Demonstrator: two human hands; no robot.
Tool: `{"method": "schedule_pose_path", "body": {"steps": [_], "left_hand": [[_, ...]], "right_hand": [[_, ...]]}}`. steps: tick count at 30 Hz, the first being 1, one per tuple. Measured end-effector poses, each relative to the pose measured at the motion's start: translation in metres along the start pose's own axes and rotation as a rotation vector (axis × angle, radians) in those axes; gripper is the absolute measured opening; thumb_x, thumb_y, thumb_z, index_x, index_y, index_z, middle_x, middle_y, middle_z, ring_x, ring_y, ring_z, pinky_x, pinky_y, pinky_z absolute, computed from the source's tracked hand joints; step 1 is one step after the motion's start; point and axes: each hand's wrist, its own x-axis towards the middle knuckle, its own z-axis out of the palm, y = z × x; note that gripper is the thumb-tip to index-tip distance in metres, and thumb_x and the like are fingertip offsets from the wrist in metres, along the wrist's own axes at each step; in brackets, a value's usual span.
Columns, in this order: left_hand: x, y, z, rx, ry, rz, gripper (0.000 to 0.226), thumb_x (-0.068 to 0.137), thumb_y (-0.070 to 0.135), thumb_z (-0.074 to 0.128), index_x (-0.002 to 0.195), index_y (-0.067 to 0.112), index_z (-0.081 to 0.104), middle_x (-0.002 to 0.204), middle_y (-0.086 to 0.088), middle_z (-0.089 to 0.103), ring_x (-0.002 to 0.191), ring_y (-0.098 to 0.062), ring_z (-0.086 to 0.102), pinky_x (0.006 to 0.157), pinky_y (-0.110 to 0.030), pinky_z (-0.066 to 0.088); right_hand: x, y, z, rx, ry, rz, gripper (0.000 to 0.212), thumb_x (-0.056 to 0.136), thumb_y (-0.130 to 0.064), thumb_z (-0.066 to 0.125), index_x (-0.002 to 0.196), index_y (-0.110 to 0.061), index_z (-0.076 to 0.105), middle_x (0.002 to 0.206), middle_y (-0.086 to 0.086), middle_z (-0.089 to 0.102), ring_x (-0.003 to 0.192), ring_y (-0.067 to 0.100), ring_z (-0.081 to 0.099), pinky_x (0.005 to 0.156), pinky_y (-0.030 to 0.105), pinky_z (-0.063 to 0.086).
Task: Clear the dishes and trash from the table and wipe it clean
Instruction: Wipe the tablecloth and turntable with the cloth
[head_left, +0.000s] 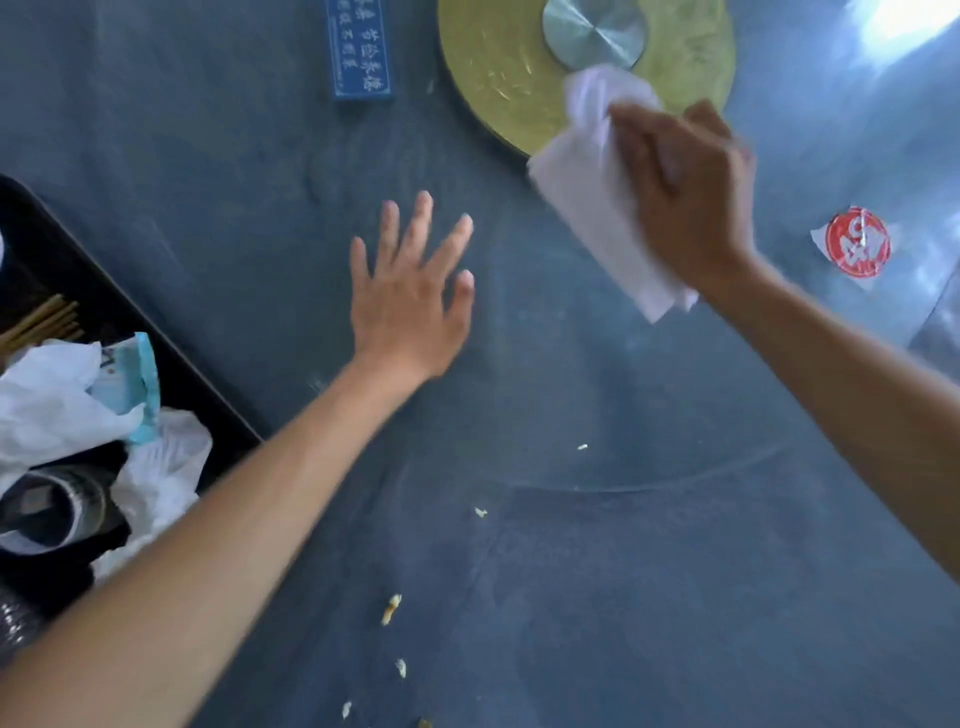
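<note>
right hand (691, 192) clutches crumpled white cloth (587, 192) at gold disc (498, 78) rim | left hand (410, 296) flat, fingers spread, nearer than disc | pale crumbs (390, 609) nearer still

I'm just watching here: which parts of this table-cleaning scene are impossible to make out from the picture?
Head view, the only one:
- Black tray: cut off by the left edge; crumpled wrappers cover most of what it holds.
- Blue sign: top cropped, lettering too small to read.
- Right hand: motion-blurred, so its grip on the white cloth is unclear in detail.
- Gold disc: cropped by the top edge, partly behind the cloth.
</note>
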Motion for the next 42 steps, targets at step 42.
{"method": "schedule_pose_path", "body": {"steps": [42], "left_hand": [[-0.003,-0.025,0.008,0.079,0.140,0.014,0.050,0.105,0.042,0.028,0.155,0.047,0.031,0.169,0.004,0.020,0.157,-0.026,0.012,0.125,-0.051,0.007]], "right_hand": [[0.083,0.069,0.030,-0.271,-0.115,0.201,0.042,0.101,-0.050,0.043,0.121,-0.026,0.071,0.109,0.019,0.062,0.092,0.042,0.063,0.072,0.038,0.042]]}}
